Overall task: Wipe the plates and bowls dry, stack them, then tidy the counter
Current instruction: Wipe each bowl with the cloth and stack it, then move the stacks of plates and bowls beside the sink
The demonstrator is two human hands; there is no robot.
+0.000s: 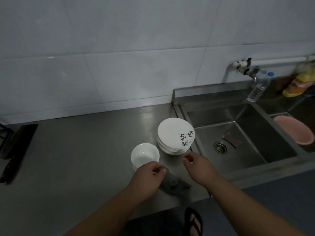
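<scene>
Stainless-steel counter point(76, 159) below a pale tiled wall point(119, 74). At the far left lies a cleaver point(22, 137), dark blade toward the wall. To the right is a sink point(252, 160) with a round drain point(220, 147) and a dark rectangular pad point(231, 138) just beside it. A wall tap point(252, 72) stands over the back rim. A clear water bottle point(259, 87) with a blue cap leans under the tap, and a yellow bottle point(296, 84) stands farther right, its label too blurred to read. A pink basin point(293, 130) sits in the neighbouring compartment.

A stack of white plates point(173, 133) stands on the counter, touching the sink's left edge. The top plate carries dark brush characters near its right rim, which are not legible. A stack of white bowls point(144, 155), plain and upright, stands just left of and nearer than the plates.

The left hand point(148, 176), fingers curled, pinches the upper end of a crumpled grey cloth point(175, 184) beside the bowls; the rest of the cloth lies on the counter. The right hand point(199, 166) hovers in front of the plates with its fingers curled inward and nothing seen in them. Nothing stands between the hands and the crockery.
</scene>
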